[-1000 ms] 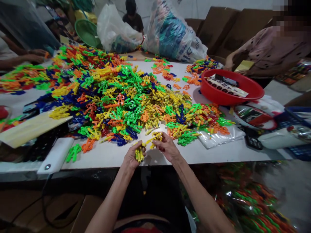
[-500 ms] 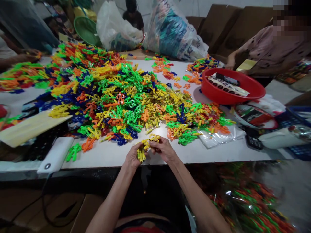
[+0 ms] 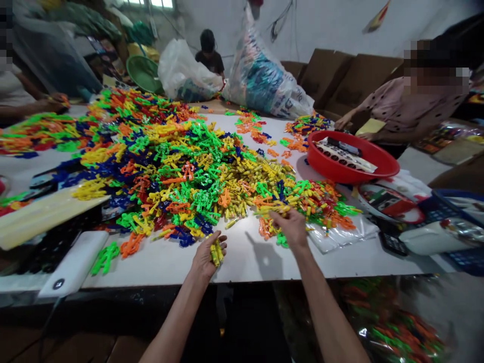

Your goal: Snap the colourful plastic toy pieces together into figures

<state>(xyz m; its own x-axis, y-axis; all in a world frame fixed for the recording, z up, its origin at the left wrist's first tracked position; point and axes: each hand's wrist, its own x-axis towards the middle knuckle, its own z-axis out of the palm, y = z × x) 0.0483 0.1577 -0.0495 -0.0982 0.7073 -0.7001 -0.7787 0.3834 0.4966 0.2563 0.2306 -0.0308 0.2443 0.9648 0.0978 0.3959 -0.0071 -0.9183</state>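
My left hand (image 3: 206,254) rests near the table's front edge, fingers curled round a small bundle of yellow plastic pieces (image 3: 216,252). My right hand (image 3: 291,227) reaches forward into the near edge of the big heap of coloured plastic pieces (image 3: 181,161), pinching a yellow piece (image 3: 273,207) among orange and green ones. The heap of yellow, green, orange and blue pieces covers most of the white table (image 3: 245,257).
A red basin (image 3: 351,156) with printed cards stands at the right. Clear plastic bags (image 3: 340,234) lie beside it. A white power bank (image 3: 71,264) and a black crate sit at the left. Other people work at the left, far end and right. Big filled bags (image 3: 264,75) stand behind.
My right hand left the bundle and stretched forward to the right into the heap. My left hand stayed put, still holding the yellow pieces. The camera tilted up.
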